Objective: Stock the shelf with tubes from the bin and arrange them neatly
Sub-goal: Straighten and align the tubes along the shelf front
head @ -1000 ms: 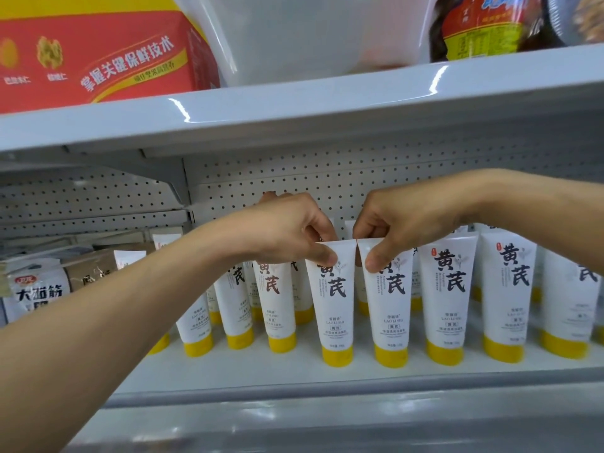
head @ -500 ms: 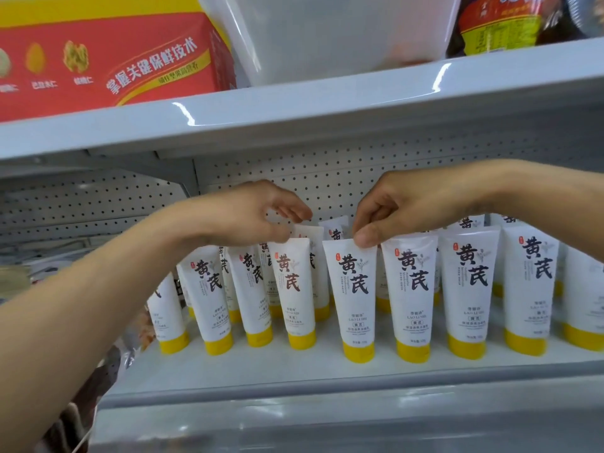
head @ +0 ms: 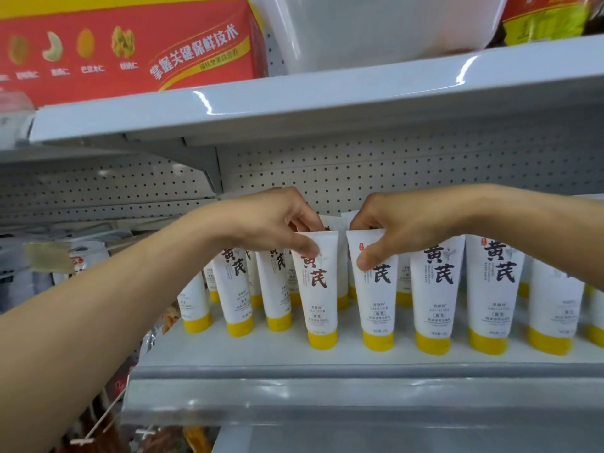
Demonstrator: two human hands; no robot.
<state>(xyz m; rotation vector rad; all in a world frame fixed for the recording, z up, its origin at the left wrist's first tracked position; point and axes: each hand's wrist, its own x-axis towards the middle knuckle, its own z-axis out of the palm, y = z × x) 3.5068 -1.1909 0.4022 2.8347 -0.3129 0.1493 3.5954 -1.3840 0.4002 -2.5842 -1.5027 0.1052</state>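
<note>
White tubes pinched at their crimped tops, left hand [head: 281,223] on one tube [head: 318,289], right hand [head: 402,230] on its neighbour [head: 376,295] (shelf lip [head: 327,390] bare).

back-row tubes [head: 330,223] behind hands [head: 333,237], rightmost tube [head: 596,318] cropped

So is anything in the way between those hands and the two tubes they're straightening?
Nothing visible: the left hand already pinches one front tube and the right hand its neighbour.
</note>
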